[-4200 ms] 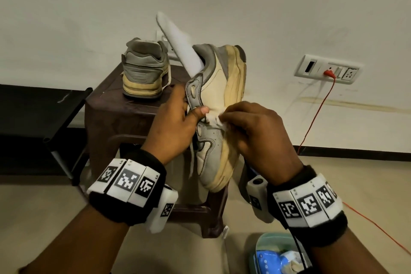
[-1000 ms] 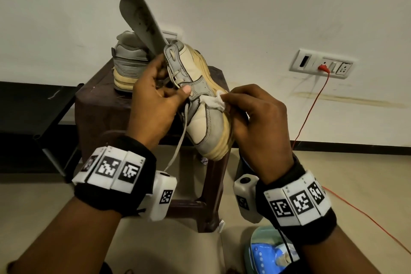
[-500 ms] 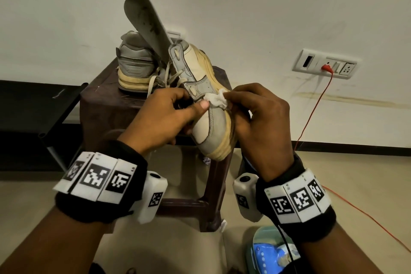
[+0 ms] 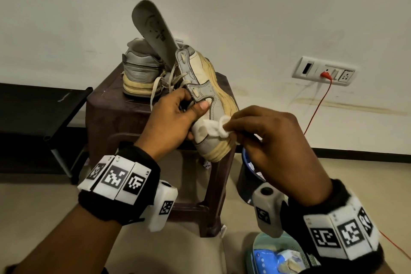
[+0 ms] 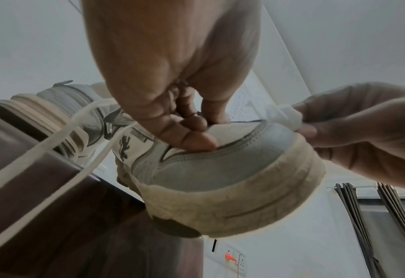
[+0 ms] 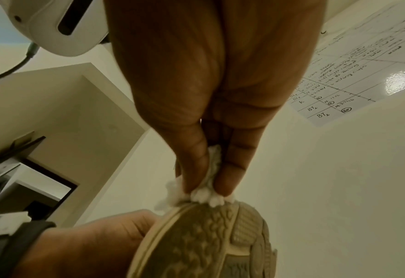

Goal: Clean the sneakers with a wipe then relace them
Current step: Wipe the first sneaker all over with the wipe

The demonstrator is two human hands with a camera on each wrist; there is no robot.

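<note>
My left hand [image 4: 178,115] grips a grey and cream sneaker [image 4: 208,95] by its lace flap, toe toward me, held in the air over the stool's near corner. Its insole [image 4: 153,31] sticks up out of the opening and loose laces [image 4: 155,89] hang down. My right hand [image 4: 262,131] pinches a crumpled white wipe [image 4: 219,128] against the toe; the right wrist view shows the wipe [image 6: 204,193] squeezed between thumb and fingers at the sole's edge. In the left wrist view the toe cap [image 5: 225,163] faces the camera. The second sneaker [image 4: 140,71] stands on the stool behind.
A dark brown plastic stool [image 4: 106,115] stands against the wall. A black rack [image 4: 44,104] is at the left. A wall socket [image 4: 324,72] with a red cable [image 4: 315,109] is at the right. A teal tub with a blue wipe pack [image 4: 273,256] and a dark bin [image 4: 246,173] are on the floor.
My right hand has slid the wipe down from the shoe's side panel to the toe. My left hand has shifted its grip, and the shoe has turned from sole-out to upper-out.
</note>
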